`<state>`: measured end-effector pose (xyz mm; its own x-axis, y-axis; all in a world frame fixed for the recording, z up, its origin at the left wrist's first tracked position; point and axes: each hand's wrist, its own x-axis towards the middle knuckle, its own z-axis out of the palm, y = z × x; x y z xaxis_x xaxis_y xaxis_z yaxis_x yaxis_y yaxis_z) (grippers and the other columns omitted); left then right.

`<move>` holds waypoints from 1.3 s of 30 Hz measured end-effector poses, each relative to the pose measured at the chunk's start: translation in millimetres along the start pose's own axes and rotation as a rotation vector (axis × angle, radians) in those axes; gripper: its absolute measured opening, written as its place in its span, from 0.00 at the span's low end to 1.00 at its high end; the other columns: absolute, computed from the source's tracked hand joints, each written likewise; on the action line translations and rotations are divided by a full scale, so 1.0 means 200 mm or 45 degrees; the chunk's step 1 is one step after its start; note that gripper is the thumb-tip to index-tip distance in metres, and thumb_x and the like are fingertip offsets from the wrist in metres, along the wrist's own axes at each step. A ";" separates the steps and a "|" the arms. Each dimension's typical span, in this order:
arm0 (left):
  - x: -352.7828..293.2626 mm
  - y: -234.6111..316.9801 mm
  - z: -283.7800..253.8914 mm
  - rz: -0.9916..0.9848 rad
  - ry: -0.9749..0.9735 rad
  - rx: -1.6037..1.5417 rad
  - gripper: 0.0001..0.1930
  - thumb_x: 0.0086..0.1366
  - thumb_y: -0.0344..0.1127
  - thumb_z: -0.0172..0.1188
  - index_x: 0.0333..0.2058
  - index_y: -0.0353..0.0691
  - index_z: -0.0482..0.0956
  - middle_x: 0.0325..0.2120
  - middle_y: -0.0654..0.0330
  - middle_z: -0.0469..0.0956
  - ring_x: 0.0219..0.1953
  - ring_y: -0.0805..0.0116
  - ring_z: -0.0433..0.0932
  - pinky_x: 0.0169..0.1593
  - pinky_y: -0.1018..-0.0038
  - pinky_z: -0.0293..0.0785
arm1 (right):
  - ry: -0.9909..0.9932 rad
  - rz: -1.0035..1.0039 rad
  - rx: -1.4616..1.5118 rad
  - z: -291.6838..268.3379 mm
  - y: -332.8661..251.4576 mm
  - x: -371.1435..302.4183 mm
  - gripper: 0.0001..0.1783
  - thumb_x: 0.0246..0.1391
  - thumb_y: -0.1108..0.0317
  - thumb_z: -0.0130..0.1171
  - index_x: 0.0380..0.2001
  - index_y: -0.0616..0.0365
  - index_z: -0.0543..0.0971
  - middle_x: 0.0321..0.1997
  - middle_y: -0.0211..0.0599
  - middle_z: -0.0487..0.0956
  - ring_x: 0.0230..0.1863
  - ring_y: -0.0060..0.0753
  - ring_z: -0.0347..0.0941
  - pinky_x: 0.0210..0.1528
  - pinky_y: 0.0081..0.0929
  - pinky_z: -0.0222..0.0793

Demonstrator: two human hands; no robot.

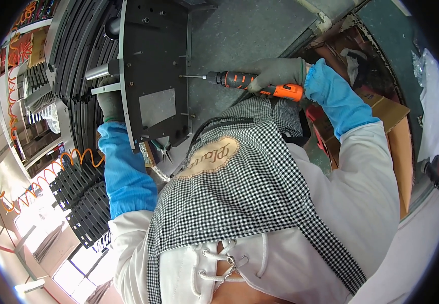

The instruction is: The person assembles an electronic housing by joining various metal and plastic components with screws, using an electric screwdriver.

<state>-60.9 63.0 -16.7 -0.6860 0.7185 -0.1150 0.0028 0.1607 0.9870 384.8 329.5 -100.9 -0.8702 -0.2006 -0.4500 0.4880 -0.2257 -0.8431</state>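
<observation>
My right hand (280,72), in a dark grey glove, is wrapped round an orange and black electric screwdriver (237,80). Its long thin bit points left, with the tip at the right edge of a black metal panel (154,55), by a small screw or stud there. The panel stands tilted in front of me, with several holes and studs and a light rectangular area. My left hand (111,105), gloved too, is at the panel's left side, below a metal cylinder (97,71) and a flat metal bar (106,88). The panel and these parts hide its fingers.
Stacked black slotted metal parts (80,45) fill the left side, with more slotted plates (85,207) lower down. Orange coiled hoses (52,169) hang there. Pliers (164,148) lie below the panel. At right stands an open cardboard box (402,152) beside clear plastic wrapping (432,101).
</observation>
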 end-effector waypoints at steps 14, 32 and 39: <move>-0.01 -0.02 0.00 0.060 0.020 0.242 0.14 0.74 0.38 0.51 0.41 0.35 0.81 0.40 0.52 0.85 0.41 0.59 0.83 0.50 0.63 0.81 | -0.053 0.043 -0.346 0.01 -0.23 -0.05 0.51 0.48 0.62 0.65 0.74 0.67 0.57 0.62 0.55 0.74 0.52 0.40 0.77 0.55 0.33 0.75; -0.09 0.06 0.13 0.107 0.010 0.282 0.15 0.74 0.37 0.51 0.42 0.33 0.84 0.42 0.54 0.84 0.43 0.64 0.82 0.53 0.66 0.79 | -0.053 -0.004 -0.154 -0.10 -0.09 0.07 0.48 0.51 0.64 0.66 0.75 0.56 0.59 0.36 0.33 0.79 0.28 0.23 0.75 0.31 0.24 0.76; -0.09 0.05 0.15 0.100 0.053 0.040 0.11 0.72 0.32 0.55 0.42 0.34 0.84 0.42 0.55 0.85 0.45 0.63 0.83 0.54 0.66 0.80 | -0.031 0.062 -0.014 -0.04 -0.12 0.02 0.46 0.53 0.64 0.67 0.74 0.55 0.61 0.36 0.32 0.80 0.27 0.22 0.75 0.29 0.24 0.76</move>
<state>-26.6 71.2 -7.5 -0.7121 0.7013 -0.0318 0.0801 0.1262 0.9888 368.6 342.3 -84.5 -0.8435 -0.2340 -0.4835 0.5289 -0.2050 -0.8235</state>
